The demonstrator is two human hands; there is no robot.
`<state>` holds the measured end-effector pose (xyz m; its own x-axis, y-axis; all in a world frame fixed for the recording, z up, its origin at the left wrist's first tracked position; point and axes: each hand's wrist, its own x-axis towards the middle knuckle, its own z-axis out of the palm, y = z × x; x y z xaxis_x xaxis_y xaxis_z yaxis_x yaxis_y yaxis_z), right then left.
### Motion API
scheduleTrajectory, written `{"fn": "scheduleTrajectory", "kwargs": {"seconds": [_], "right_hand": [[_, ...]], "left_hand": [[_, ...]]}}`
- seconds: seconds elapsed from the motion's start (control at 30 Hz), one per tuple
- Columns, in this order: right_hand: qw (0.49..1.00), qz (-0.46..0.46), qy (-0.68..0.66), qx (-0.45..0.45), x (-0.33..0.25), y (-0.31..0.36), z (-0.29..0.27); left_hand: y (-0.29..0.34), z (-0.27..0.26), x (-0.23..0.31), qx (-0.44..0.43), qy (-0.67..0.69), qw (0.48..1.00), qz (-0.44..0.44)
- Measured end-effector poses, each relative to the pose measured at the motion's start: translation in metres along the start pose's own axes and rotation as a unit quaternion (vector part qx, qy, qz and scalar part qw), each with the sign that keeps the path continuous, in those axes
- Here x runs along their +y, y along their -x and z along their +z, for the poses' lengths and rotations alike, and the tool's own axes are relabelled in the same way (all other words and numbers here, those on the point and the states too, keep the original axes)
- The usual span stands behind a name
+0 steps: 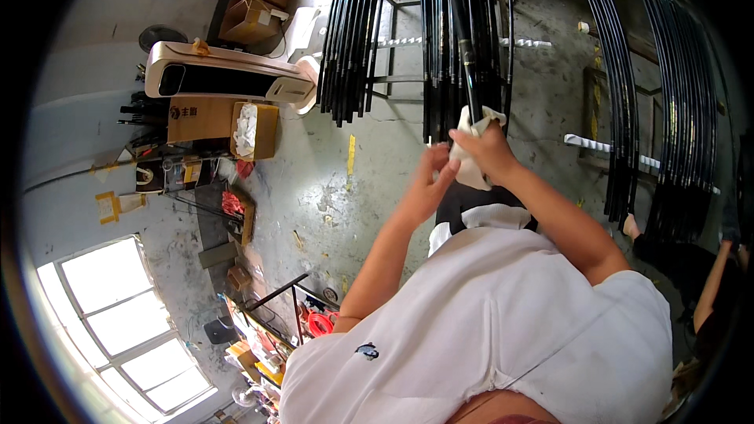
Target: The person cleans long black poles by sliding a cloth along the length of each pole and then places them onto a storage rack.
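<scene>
My right hand [488, 151] is closed round a whitish cloth [469, 169], which wraps the near end of a glossy black pole [470, 78]. From the cloth, the pole runs away from me over a bundle of similar black poles [436, 55]. My left hand [430, 180] is just left of the cloth, its thumb and fingers apart and nothing visible in them. Whether its fingertips touch the cloth is hard to tell.
Another black pole bundle [349, 39] lies left of the middle one, on a metal rack [399, 78]. More poles [683, 110] rest at right, near a co-worker's arm [709, 286]. A tall beige appliance [228, 72] and cardboard boxes [255, 20] stand at left.
</scene>
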<state>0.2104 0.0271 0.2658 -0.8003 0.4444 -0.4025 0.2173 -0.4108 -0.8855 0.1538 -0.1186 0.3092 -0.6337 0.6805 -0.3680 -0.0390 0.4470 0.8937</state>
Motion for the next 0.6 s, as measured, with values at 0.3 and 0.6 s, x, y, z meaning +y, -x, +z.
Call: {"fn": "scheduleTrajectory", "kwargs": {"seconds": [0.3, 0.6], "right_hand": [[0.964, -0.090, 0.241, -0.069, 0.028, 0.023, -0.002], [0.971, 0.139, 0.160, 0.107, 0.075, 0.042, -0.098]], "left_hand": [[-0.071, 0.016, 0.047, 0.054, 0.269, 0.959, 0.076], [-0.139, -0.015, -0.052, 0.211, 0.013, 0.977, 0.031]]}}
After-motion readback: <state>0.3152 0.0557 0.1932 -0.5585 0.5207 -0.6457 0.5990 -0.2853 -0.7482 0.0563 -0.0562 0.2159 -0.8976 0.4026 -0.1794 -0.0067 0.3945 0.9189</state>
